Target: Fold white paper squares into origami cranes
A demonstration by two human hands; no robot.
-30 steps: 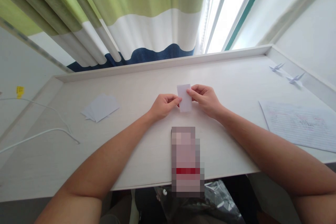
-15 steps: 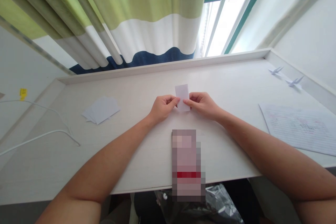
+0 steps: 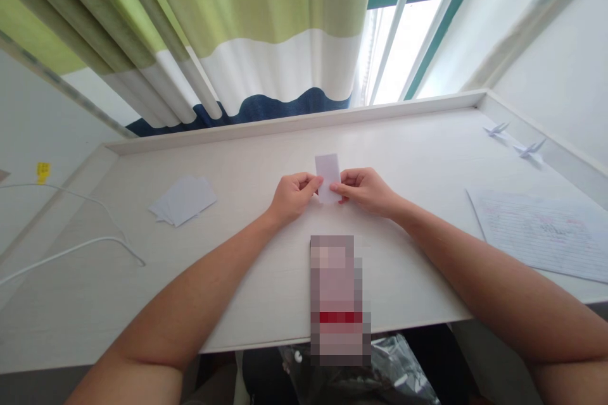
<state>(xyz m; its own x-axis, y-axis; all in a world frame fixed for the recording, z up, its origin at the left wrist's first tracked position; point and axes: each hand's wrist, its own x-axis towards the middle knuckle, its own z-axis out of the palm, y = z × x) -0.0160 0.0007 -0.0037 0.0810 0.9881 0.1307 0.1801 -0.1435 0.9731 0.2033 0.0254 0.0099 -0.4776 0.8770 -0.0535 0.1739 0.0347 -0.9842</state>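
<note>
1. Your left hand [image 3: 293,195] is bare, and its wrist narrows before the forearm widens.
2. Your right hand [image 3: 365,191] is likewise bare from fingers to wrist.
3. Your left arm [image 3: 209,272] is uncovered past the elbow, where a thin crease crosses it.
4. Your right arm [image 3: 475,259] is uncovered too, with a similar crease.
5. Black material [image 3: 268,380] shows low in view; whether you wear it is unclear.

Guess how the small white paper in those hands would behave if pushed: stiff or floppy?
The white paper would probably resist bending a little, since its part above the left hand and right hand looks flat. Likely light too: it's small and thin-looking.
</note>
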